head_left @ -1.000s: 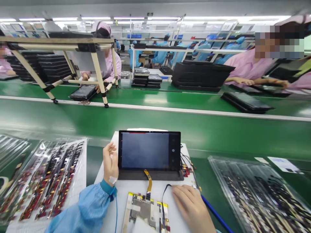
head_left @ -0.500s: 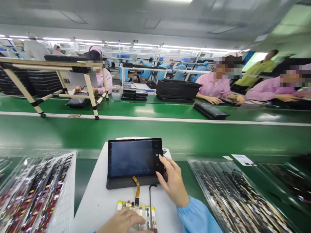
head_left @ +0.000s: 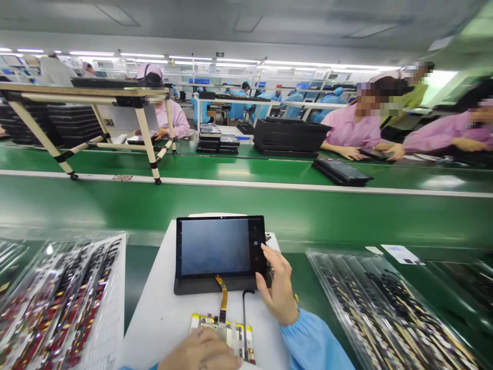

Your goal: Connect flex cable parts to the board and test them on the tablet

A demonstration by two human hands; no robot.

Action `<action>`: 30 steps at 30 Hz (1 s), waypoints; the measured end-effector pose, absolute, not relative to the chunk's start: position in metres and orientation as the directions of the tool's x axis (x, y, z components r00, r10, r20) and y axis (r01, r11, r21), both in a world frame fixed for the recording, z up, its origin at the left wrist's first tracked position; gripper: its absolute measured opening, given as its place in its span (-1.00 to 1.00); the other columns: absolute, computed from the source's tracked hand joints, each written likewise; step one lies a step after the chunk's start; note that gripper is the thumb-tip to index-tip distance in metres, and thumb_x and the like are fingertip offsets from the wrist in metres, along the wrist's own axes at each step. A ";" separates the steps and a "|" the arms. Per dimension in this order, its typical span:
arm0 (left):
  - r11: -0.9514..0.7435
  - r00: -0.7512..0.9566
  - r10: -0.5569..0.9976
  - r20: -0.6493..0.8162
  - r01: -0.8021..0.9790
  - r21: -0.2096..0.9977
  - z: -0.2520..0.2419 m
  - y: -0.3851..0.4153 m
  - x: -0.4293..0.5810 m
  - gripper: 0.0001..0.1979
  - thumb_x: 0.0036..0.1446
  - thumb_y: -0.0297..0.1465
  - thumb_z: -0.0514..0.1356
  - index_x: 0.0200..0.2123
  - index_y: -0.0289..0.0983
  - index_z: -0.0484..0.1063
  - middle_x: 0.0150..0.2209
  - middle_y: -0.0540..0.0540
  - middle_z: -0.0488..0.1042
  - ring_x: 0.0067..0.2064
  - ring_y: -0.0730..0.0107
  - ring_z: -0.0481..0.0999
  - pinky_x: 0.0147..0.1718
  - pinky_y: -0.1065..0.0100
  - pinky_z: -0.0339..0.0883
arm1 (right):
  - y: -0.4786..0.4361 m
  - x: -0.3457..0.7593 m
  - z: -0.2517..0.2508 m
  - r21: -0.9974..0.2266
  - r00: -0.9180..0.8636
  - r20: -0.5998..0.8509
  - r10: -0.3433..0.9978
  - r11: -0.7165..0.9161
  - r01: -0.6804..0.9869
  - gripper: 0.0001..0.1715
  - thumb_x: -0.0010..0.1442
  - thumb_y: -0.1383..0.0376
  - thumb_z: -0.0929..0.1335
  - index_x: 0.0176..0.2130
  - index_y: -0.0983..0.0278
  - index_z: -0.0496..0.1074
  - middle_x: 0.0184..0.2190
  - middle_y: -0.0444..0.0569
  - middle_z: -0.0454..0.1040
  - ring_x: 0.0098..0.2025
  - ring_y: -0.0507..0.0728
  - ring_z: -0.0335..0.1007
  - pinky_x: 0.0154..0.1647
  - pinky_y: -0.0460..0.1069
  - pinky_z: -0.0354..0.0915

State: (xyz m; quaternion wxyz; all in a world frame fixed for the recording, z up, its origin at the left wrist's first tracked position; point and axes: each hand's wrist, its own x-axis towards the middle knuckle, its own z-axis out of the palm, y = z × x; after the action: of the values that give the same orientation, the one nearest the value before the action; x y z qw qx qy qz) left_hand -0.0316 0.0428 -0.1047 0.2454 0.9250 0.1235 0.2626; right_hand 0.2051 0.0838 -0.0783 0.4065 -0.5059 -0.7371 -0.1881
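A tablet-like display point(head_left: 215, 246) leans on a dark stand point(head_left: 192, 287), its screen lit with a grey, hazy picture. My right hand point(head_left: 279, 288) is beside the display's right edge, thumb and fingers apart and holding nothing. An orange flex cable point(head_left: 222, 294) runs from the display down to a circuit board assembly point(head_left: 231, 331) with yellow edges. Across its lower part lies my left hand point(head_left: 202, 350), fingers bent together; what they hold, if anything, is hidden. A thin black cable point(head_left: 245, 318) with a hooked end lies over the board's right side.
White work surface point(head_left: 150, 318) lies under the assembly. Clear trays of parts stand at left point(head_left: 69, 298) and right point(head_left: 381, 303). Beyond runs a green conveyor point(head_left: 285, 205), with a pipe-frame rack point(head_left: 148, 139), stacked black trays point(head_left: 288, 136) and co-workers in pink across it.
The view has shifted slightly, moving the scene rightward. A red mark at the top of the screen is gone. My left hand's fingers are drawn closer together; my right hand stays by the display.
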 end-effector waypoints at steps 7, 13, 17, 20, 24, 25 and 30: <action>-0.873 0.780 0.400 0.481 0.165 0.458 -0.091 0.039 -0.028 -0.59 0.30 -0.37 -0.09 0.20 -0.10 -0.04 -0.20 -0.13 0.49 -0.20 0.32 0.47 -0.17 0.37 0.32 | 0.073 0.203 -0.086 -0.040 -0.302 0.769 0.563 0.514 0.857 -0.47 0.18 0.38 0.21 0.15 0.31 0.07 -0.11 0.03 0.41 0.00 0.18 0.21 -0.13 0.09 0.21; -0.869 0.787 0.403 0.467 0.169 0.465 -0.096 0.037 -0.030 -0.56 0.29 -0.38 -0.06 0.21 -0.18 -0.07 -0.08 -0.23 0.43 -0.06 0.31 0.43 -0.06 0.35 0.27 | 0.073 0.204 -0.088 -0.006 -0.345 0.715 0.608 0.498 0.867 -0.55 0.19 0.39 0.23 0.08 0.38 0.15 -0.07 0.08 0.41 0.03 0.23 0.18 -0.12 0.11 0.18; -0.892 0.827 0.370 0.423 0.189 0.411 -0.097 0.036 -0.031 -0.59 0.26 -0.37 0.02 0.15 -0.23 0.05 -0.11 -0.20 0.44 -0.11 0.32 0.43 -0.09 0.35 0.29 | 0.072 0.201 -0.086 0.023 -0.366 0.679 0.636 0.480 0.877 -0.62 0.23 0.38 0.19 0.05 0.36 0.18 -0.07 0.03 0.42 0.05 0.24 0.17 -0.09 0.11 0.16; -0.901 0.822 0.366 0.436 0.195 0.387 -0.095 0.036 -0.029 -0.65 0.28 -0.36 -0.02 0.12 -0.24 0.08 -0.14 -0.17 0.45 -0.13 0.33 0.43 -0.12 0.35 0.29 | 0.072 0.199 -0.082 0.027 -0.357 0.697 0.622 0.475 0.880 -0.60 0.23 0.38 0.19 0.07 0.32 0.18 -0.09 -0.01 0.43 0.03 0.23 0.21 -0.09 0.10 0.16; -0.902 0.786 0.376 0.491 0.188 0.389 -0.088 0.037 -0.026 -0.68 0.33 -0.30 -0.15 0.08 -0.27 0.11 -0.18 -0.17 0.45 -0.14 0.34 0.43 -0.14 0.35 0.29 | 0.072 0.197 -0.073 0.068 -0.372 0.714 0.594 0.470 0.880 -0.48 0.23 0.39 0.19 0.17 0.32 0.06 -0.13 -0.02 0.45 -0.01 0.23 0.26 -0.11 0.09 0.18; -0.903 0.780 0.380 0.498 0.195 0.383 -0.087 0.038 -0.026 -0.69 0.33 -0.31 -0.16 0.07 -0.28 0.11 -0.18 -0.17 0.46 -0.15 0.35 0.44 -0.15 0.36 0.30 | 0.072 0.197 -0.072 0.074 -0.371 0.727 0.578 0.471 0.879 -0.45 0.22 0.41 0.19 0.19 0.33 0.02 -0.14 -0.01 0.46 -0.02 0.23 0.27 -0.13 0.09 0.19; -0.900 0.785 0.401 0.472 0.240 0.365 -0.089 0.037 -0.024 -0.69 0.29 -0.38 -0.01 0.08 -0.25 0.10 -0.17 -0.14 0.46 -0.16 0.39 0.43 -0.14 0.39 0.29 | 0.071 0.199 -0.073 0.052 -0.341 0.765 0.546 0.476 0.878 -0.43 0.21 0.42 0.21 0.20 0.32 0.03 -0.20 0.03 0.48 -0.08 0.23 0.30 -0.16 0.09 0.19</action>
State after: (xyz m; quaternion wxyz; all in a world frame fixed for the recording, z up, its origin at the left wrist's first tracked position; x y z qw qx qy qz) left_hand -0.0242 0.0372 -0.0891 0.1443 0.9337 0.1714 0.2792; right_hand 0.1990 0.0712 -0.0725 0.3507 -0.4542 -0.7841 -0.2364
